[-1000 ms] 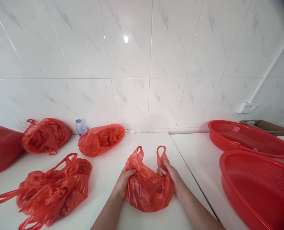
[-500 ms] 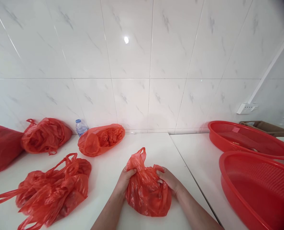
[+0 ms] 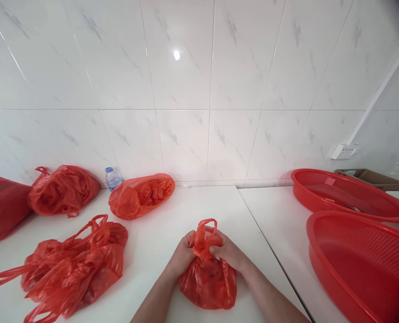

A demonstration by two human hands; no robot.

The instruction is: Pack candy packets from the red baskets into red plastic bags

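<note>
A red plastic bag [image 3: 209, 283] with something bulky inside rests on the white table in front of me. My left hand [image 3: 185, 252] is closed on the left side of its gathered neck, the fingers partly hidden behind the plastic. From the right, my right hand [image 3: 224, 250] grips the neck too, its thumb lying across the front. A handle loop of the bag stands up above both hands. What the bag contains is hidden by the creased plastic.
Left of me lies a heap of red bags [image 3: 78, 264]. Behind it are a bundled red bag [image 3: 65, 190], a bottle [image 3: 113, 179] and an open red bag [image 3: 142, 197]. Red baskets [image 3: 323, 251] and a cardboard box [image 3: 370, 178] stand right, beyond a table seam.
My hands have come closer together and drawn the bag's neck into a narrow bunch. Half a second ago they held its top wider apart.
</note>
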